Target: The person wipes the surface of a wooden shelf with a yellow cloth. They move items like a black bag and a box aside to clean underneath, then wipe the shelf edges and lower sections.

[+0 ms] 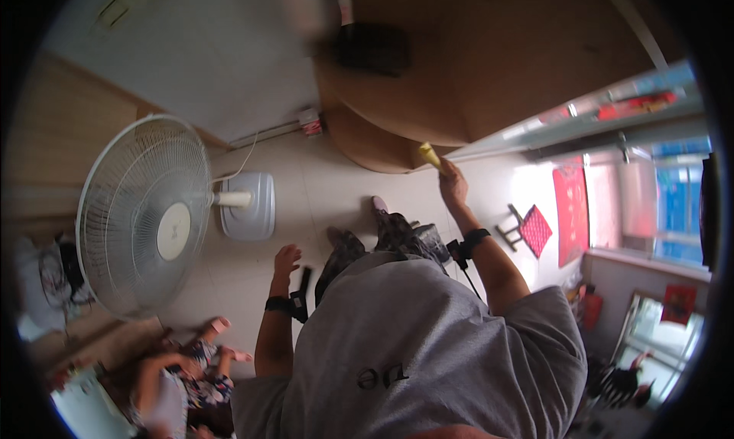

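Note:
My right hand (453,184) is closed around a folded yellow item (430,155), possibly a cloth. It reaches forward near the rounded edge of a brown wooden shelf unit (395,126). My left hand (287,260) hangs at my side above the tiled floor, holding nothing, its fingers loosely bent and partly apart. On a shelf sits a dark object (373,48), too blurred to name. Both my wrists wear black straps with small devices attached.
A white pedestal fan (172,232) stands left on a grey base (261,210), its cord running to the wall. A low stool with a red top (536,231) and a red doormat (570,215) lie right. People sit at lower left (198,370) and lower right (622,384).

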Tool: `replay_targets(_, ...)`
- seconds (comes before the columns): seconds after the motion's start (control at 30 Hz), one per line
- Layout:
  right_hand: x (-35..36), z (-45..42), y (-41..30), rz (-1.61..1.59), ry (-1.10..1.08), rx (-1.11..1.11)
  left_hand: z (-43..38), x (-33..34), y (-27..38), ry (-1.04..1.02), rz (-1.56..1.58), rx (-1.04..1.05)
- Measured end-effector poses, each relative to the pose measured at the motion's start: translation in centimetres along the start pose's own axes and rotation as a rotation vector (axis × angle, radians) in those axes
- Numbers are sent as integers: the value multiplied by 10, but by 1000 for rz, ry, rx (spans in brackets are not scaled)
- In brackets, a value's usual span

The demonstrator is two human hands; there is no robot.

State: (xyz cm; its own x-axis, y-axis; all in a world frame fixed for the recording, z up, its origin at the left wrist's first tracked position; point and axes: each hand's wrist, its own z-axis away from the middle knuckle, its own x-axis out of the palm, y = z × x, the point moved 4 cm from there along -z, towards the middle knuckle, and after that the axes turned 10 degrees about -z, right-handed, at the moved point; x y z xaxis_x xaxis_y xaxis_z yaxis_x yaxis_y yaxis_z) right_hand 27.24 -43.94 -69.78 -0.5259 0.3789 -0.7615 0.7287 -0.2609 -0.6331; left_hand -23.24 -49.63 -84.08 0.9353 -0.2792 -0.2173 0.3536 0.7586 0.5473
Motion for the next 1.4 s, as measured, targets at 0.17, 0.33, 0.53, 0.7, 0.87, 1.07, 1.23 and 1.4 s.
replay_targets(0.17, 3, -72, 2, 97, 84, -326, 42, -20, -109, 281, 211, -257)
replay_targets(0.33, 60, -113, 30, 133, -99, -479, 97, 26, -156, 328, 249, -387)
replay_targets(0.53, 132, -139, -32, 125, -202, -691, 130, 124, -158, 306, 340, -343)
replay_targets(0.7, 216, -181, -77, 347, -237, -717, 144, 186, -153, 310, 337, -366)
replay_targets(0.87, 265, -222, -133, 385, -252, -771, 172, 230, -151, 354, 444, -457)
replay_targets(1.07, 324, -268, -197, 872, -677, -837, 196, 267, -152, 437, 572, -547)
replay_targets(1.23, 377, -320, -162, 688, -366, -977, 198, 267, -147, 555, 479, -500)
replay_targets(1.4, 400, -378, -138, 695, -148, -1041, 303, 272, -288, 670, 502, -1045)
